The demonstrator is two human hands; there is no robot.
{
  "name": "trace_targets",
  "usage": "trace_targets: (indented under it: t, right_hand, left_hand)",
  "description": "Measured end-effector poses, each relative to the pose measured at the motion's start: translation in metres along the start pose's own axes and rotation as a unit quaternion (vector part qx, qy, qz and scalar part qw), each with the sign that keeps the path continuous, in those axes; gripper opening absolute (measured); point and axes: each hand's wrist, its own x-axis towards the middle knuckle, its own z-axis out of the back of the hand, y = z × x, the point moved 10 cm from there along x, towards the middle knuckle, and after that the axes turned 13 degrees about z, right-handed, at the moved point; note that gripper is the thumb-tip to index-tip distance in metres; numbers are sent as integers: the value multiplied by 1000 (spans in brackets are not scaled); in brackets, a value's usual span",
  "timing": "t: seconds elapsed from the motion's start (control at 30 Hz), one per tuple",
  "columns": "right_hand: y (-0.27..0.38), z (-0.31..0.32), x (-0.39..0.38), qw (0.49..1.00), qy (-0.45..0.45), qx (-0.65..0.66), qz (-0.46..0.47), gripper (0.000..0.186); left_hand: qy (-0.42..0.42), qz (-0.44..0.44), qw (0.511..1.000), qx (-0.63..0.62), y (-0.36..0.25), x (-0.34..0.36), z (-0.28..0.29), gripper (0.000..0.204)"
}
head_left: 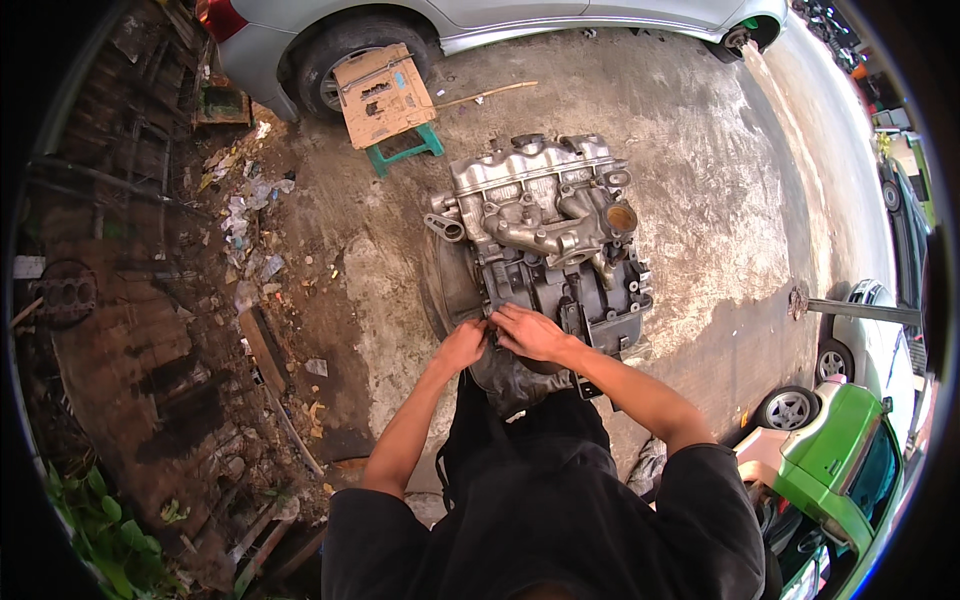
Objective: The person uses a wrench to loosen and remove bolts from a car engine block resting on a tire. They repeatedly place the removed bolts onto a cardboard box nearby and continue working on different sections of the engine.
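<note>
A grey metal car engine (540, 225) stands on the ground right in front of me, its valve cover at the far side and a manifold with a round opening on top. Both hands meet at its near left edge. My left hand (463, 344) has its fingers curled in against the engine's side. Just to the right, my right hand (528, 332) bends its fingers down at the same spot. Whatever the fingertips pinch is too small and covered to make out. Behind the engine's left side shows part of a dark round rim (448, 285).
A green stool (408, 147) carries a cardboard sheet (390, 100) with small parts, beside a silver car (480, 22). Litter and wood scraps (262, 350) lie at left. A green vehicle (830, 450) stands at lower right, near a metal post (860, 311).
</note>
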Motion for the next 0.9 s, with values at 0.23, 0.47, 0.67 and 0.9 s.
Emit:
trace_targets:
  t: [0.23,0.47,0.67,0.9]
  right_hand:
    - [-72,16,23,953,-145,165,-209,24]
    - [-19,27,14,988,-84,98,-85,35]
    - [16,9,-9,994,-29,77,-71,45]
    - [-10,11,-6,979,-109,129,-115,40]
  left_hand:
    - [311,187,916,-172,22,20,-8,26]
    - [110,77,990,-47,1,9,4,27]
    - [-103,74,992,1,-4,-21,-12,36]
    - [-26,41,999,11,6,-7,-11,27]
